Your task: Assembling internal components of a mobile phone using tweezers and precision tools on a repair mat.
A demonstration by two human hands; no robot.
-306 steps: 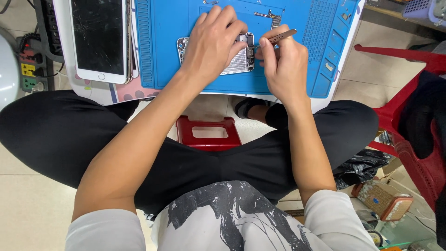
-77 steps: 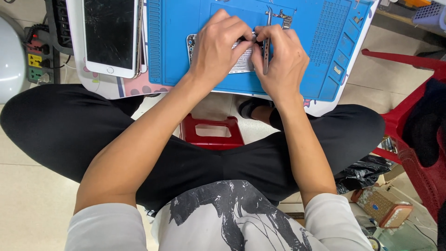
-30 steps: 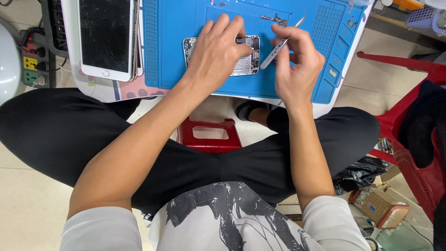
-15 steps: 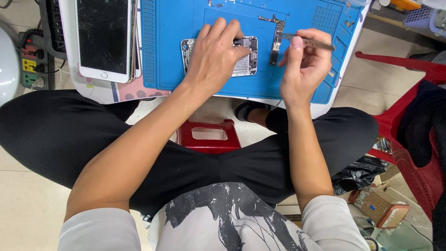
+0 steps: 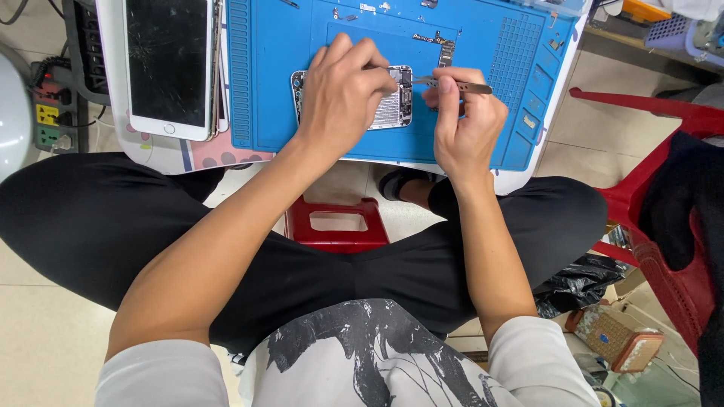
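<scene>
I sit cross-legged at a low white table [image 5: 113, 90], with a red stool [image 5: 335, 222] under my knees. Most of the table is covered by a blue mat [image 5: 302, 83]. To its left lies a white phone [image 5: 167, 68], face up, its dark glass cracked.

On the mat, right under my hands, lies the open phone body [image 5: 396, 105], back down, its insides bare. My left hand [image 5: 343, 98] lies flat over its left part, fingers spread and pressing it down so it cannot slide. My right hand [image 5: 464, 124] is closed around metal tweezers [image 5: 452, 84], pinched between thumb and forefinger, with the tips pointing left to the body's upper right edge. Whether the tips grip anything I cannot tell; they are too fine to see.

Just above the tweezers a small dark board strip [image 5: 445, 51] lies loose on the mat, and tiny parts [image 5: 347, 15] are scattered along the mat's top edge.

I judge this to be the picking stage: working a small piece at the top of the body with the tweezer tips. The next move calls for a steady left hand, a light pinch, and a slow straight lift, so that nothing springs off among the loose bits on the mat.
</scene>
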